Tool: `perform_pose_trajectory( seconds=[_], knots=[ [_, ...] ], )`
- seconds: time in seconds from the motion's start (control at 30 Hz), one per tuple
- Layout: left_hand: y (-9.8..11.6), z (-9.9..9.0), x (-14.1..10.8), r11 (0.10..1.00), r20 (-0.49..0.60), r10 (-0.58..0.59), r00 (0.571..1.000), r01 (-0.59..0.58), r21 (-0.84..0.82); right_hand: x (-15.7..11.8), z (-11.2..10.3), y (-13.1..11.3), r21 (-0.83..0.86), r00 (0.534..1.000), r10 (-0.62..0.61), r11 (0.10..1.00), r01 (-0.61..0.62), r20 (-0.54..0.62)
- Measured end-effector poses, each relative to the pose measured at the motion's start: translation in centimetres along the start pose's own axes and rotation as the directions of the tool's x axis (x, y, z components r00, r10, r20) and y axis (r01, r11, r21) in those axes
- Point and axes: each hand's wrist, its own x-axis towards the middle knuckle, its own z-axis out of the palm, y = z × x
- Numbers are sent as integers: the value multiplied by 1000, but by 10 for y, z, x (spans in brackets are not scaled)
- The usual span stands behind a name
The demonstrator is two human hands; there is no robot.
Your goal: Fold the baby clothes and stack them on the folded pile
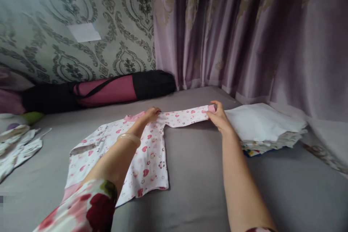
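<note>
A small white long-sleeved shirt (148, 156) with pink hearts, a pink collar and pink cuffs lies spread on the grey bed sheet. My left hand (152, 114) is at its shoulder beside the collar, fingers closed on the fabric. At the far end of the stretched-out sleeve, my right hand (219, 117) pinches the pink cuff between thumb and fingers. That sleeve is pulled straight to the right, slightly raised at the cuff. The other sleeve angles down on the left, partly hidden behind my left forearm.
Right of my right hand sits a stack of folded white cloths (268, 123). A long black and maroon bag (106, 90) lies along the wall. Crumpled patterned clothes (20, 152) are at the left. Purple curtains (223, 32) hang behind the grey bed sheet (195, 174).
</note>
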Motion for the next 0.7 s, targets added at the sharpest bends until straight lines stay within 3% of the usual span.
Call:
perform_pose_trajectory(
  seconds=[0.1,0.23,0.53,0.7],
  knots=[
    [-2,1,1,999,25,-37,999,36,14,-1,4,2,-226,990,-132,967,119,-45],
    [0,6,-2,993,-38,-107,994,108,41,-3,16,8,-473,975,-213,854,217,62],
    [11,20,-5,972,-145,-229,962,234,19,-8,39,12,-694,988,-155,709,130,27],
    [14,19,-4,950,-137,-312,940,307,-56,-11,43,12,-736,994,-40,675,-49,-103]
  ],
)
